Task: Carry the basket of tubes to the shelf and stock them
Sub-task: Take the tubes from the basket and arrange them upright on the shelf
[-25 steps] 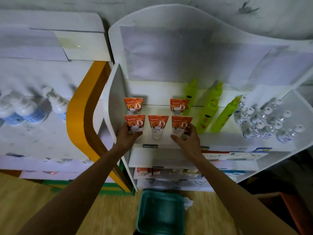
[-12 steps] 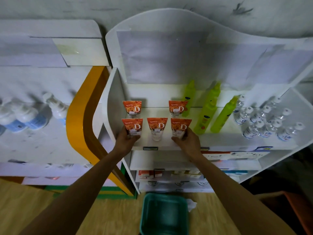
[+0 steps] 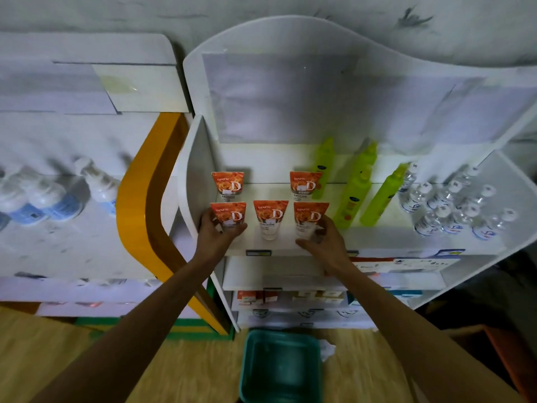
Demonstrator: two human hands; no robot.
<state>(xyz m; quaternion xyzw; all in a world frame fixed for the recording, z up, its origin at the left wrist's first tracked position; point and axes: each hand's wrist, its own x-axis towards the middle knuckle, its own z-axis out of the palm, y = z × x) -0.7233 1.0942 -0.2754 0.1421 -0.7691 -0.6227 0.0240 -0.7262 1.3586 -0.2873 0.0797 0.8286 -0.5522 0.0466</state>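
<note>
Several orange-and-white tubes stand cap-down on the white shelf (image 3: 377,234). My left hand (image 3: 216,235) is wrapped around the front left tube (image 3: 229,213). My right hand (image 3: 325,242) grips the lower part of the front right tube (image 3: 310,215). Between them the front middle tube (image 3: 270,218) stands free. Two more tubes stand behind, a back left tube (image 3: 228,184) and a back right tube (image 3: 305,184). The teal basket (image 3: 280,365) sits on the floor below the shelf, and no tubes show inside it.
Three green bottles (image 3: 356,187) stand right of the tubes, with several small clear bottles (image 3: 453,207) further right. Lower shelves hold small boxes (image 3: 290,296). An orange curved panel (image 3: 139,205) and a white unit with pump bottles (image 3: 98,184) are at the left. The floor is wood.
Both hands have stayed on the front outer tubes; the view has shifted slightly down and closer. The tubes barely moved.
</note>
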